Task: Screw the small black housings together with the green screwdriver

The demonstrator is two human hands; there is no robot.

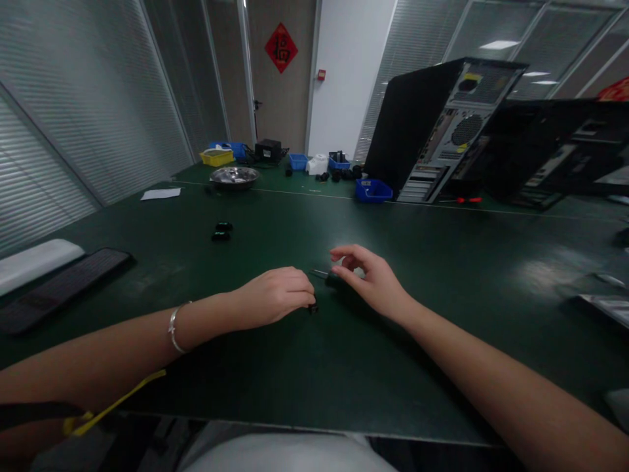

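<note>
My left hand (278,295) is closed, its fingertips pinching a small black part (313,307) at the green tabletop. Most of that part is hidden, so its kind does not show. Just to the right, my right hand (371,278) is held with thumb and index finger apart and the other fingers curled. Below its fingertips lies what looks like a screwdriver (320,273), with a thin metal shaft pointing left and a dark handle. No grip on it shows. Farther back on the left, two small black glossy pieces (222,231) lie side by side.
A keyboard (63,288) and a white object (39,265) are at the left. Behind stand a metal bowl (234,177), a yellow tray (217,157), a blue bin (373,191) and a computer tower (417,124). White paper (160,194) lies at the left back.
</note>
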